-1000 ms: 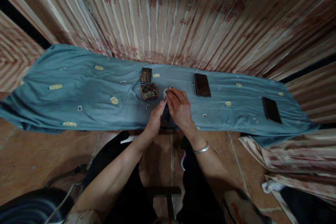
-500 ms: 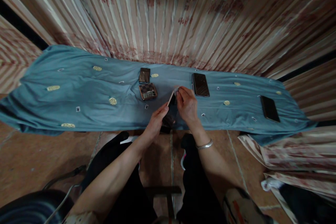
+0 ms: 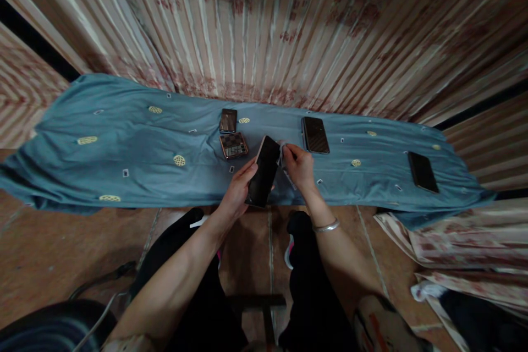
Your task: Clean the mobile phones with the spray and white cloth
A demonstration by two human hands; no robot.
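With our left hand (image 3: pixel 237 190) we grip a black smartphone (image 3: pixel 264 173), held tilted above the near edge of the blue-covered bench (image 3: pixel 198 173). Our right hand (image 3: pixel 300 166) pinches a pale wipe (image 3: pixel 282 153) beside the phone's upper right edge. Beyond our left hand lie a checkered phone (image 3: pixel 234 145) and a small dark phone (image 3: pixel 228 121); to the right, we see two larger dark devices (image 3: pixel 315 135).

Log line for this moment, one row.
left hand: holds black phone | right hand: pinches pale crumpled cloth by phone's upper right corner | nearby: checkered device on teal cover
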